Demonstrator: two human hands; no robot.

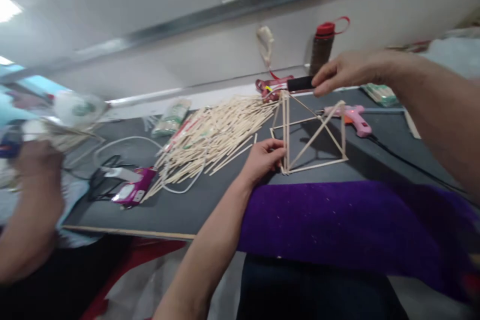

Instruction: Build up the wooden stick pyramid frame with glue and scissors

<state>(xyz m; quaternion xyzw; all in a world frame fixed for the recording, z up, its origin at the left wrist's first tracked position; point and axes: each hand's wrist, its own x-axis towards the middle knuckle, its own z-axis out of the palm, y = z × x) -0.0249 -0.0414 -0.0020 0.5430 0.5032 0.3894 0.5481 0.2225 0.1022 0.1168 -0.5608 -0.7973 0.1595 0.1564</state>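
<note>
A box-like frame of thin wooden sticks (317,139), with crossed diagonals, stands upright on the dark table. My left hand (265,159) pinches its near left upright close to the bottom; the fingertips are partly hidden behind the sticks. Above and behind the frame, my right hand (347,71) reaches in from the right, its fingers stretched out and slightly bent. Its fingertips appear beside the end of a black handle (300,83); whether they touch it I cannot tell. A pink glue gun (356,116) lies behind the frame on the right, below my right hand.
Loose wooden sticks (213,140) are heaped left of the frame. A purple cloth (322,220) covers the table's front edge. Farther left lie a magenta packet (135,187) and a white cable (131,139). A red-capped bottle (321,47) stands behind. Another person's arm (37,195) is at far left.
</note>
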